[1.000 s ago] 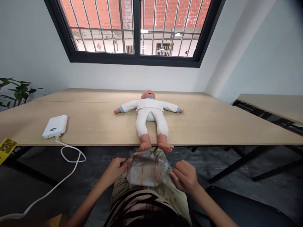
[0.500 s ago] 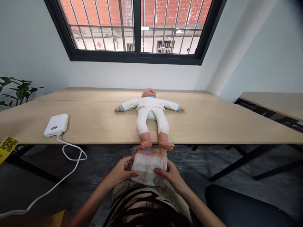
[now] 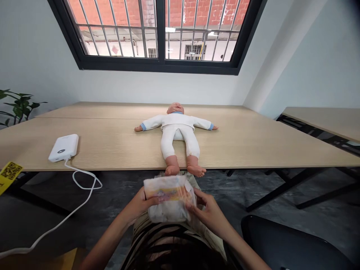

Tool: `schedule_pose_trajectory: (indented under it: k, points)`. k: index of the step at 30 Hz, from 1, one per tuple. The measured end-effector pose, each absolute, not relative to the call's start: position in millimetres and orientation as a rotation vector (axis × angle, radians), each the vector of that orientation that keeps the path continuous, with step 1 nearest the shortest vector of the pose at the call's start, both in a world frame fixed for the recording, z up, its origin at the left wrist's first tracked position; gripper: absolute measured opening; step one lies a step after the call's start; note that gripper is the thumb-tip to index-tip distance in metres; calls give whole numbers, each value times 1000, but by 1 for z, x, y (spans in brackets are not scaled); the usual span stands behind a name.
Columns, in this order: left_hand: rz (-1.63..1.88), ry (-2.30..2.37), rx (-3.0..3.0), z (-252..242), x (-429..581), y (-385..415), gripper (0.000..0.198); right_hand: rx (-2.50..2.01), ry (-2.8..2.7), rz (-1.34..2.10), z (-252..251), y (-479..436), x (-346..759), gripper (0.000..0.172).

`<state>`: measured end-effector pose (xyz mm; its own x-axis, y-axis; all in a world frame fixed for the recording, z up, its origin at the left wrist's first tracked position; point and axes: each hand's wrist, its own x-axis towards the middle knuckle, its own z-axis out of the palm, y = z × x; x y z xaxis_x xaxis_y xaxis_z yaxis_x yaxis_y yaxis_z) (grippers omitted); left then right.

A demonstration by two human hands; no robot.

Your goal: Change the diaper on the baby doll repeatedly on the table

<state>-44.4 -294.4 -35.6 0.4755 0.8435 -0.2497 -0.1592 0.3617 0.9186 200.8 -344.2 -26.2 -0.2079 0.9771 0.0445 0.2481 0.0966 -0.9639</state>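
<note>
Between my hands, above my lap, is a white diaper [image 3: 165, 213] with a yellow and pink printed band. My left hand [image 3: 143, 204] grips its left edge, thumb on the front. At the right edge my right hand [image 3: 206, 210] pinches it between thumb and fingers; the diaper's right side is blurred. Just beyond, a baby doll [image 3: 177, 129] in a white suit with blue cuffs lies on its back on the table [image 3: 247, 142]. Its arms are spread and its bare feet reach past the near edge, close to the diaper.
A white power bank [image 3: 64, 147] lies on the table's left, its white cable [image 3: 84, 202] hanging off the front edge. A black chair [image 3: 281, 240] stands at lower right. Behind the table is a barred window [image 3: 160, 65]; a plant [image 3: 18, 107] is at far left.
The diaper has been turned or folded, so its printed band now faces up across the middle. It has come slightly left, and my left hand has moved with it.
</note>
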Motion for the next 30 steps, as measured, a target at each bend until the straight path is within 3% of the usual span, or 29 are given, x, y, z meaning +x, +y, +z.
schedule_pose_trajectory:
  k: [5,10,18,30]
  points:
    - [544,715,1028,-32,-74,-296,71,-1452,-1731,755,-25,-348,197,36]
    - [472,685,961,-23,-72,-296,77,-1146,-1810,964,-23,-349,181,23]
    - [508,755,1246,-16,-39,-295,48,-1117,-1633,1020,-24,-342,177,16]
    - [518,784,1255,-22,-44,-293,53,-1249,-1509,940,-41,-327,199,17]
